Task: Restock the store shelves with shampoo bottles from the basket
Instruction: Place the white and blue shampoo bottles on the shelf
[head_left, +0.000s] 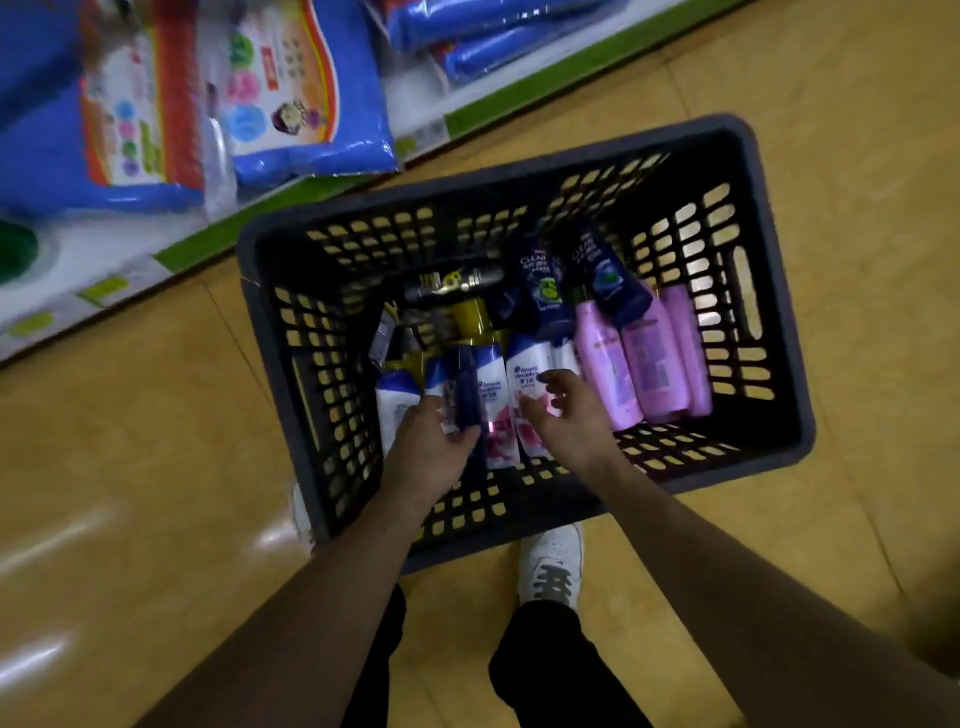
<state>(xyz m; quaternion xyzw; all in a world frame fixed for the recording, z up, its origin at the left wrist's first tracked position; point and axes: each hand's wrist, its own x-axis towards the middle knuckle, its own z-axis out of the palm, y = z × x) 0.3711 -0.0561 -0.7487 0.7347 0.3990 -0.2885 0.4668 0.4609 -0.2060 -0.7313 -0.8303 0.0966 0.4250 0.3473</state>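
A dark grey slatted basket (779, 291) stands on the floor and holds several shampoo bottles lying flat. My left hand (428, 447) is inside it, closed around a dark blue bottle (464, 387) that points away from me. My right hand (569, 415) hovers with fingers spread over a white and pink bottle (524, 371). Another white and pink bottle (496, 410) lies between my hands. Three pink bottles (644, 358) lie at the right. Two dark blue bottles (545, 291) lean at the back. A black bottle (457, 280) and a yellow bottle (470, 317) lie behind them.
The bottom store shelf with a green edge strip (498, 101) runs diagonally beyond the basket, stocked with blue packs (291, 88). The floor is tan tile. My white shoe (553, 561) stands just behind the basket's near rim.
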